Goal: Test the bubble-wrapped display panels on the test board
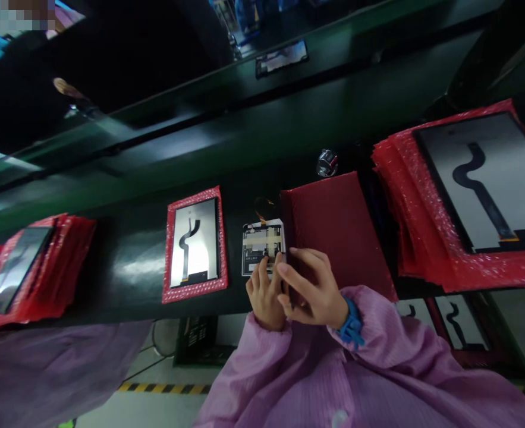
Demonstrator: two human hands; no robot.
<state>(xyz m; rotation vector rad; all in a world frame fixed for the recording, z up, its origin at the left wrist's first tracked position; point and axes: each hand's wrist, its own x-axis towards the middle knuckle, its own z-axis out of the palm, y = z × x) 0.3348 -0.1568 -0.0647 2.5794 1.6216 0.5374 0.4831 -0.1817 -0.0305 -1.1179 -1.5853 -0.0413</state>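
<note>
In front of me on the dark bench lies a small square circuit board with pale strips of tape across it and a thin orange flex at its top. My left hand is over the board's lower edge, its fingers bent and close together. Close beside it, my right hand is curled, with finger and thumb tips near the left fingertips. Dark shadow fills the gap between the hands, so whatever the fingers hold is too small or hidden to name. A dark red sheet or pad lies just right of the board.
Left of the board, a display panel rests on red bubble wrap. More panels in red bubble bags form a left stack and a right stack. A shiny metal object stands behind the pad. A phone-like device sits on the back ledge.
</note>
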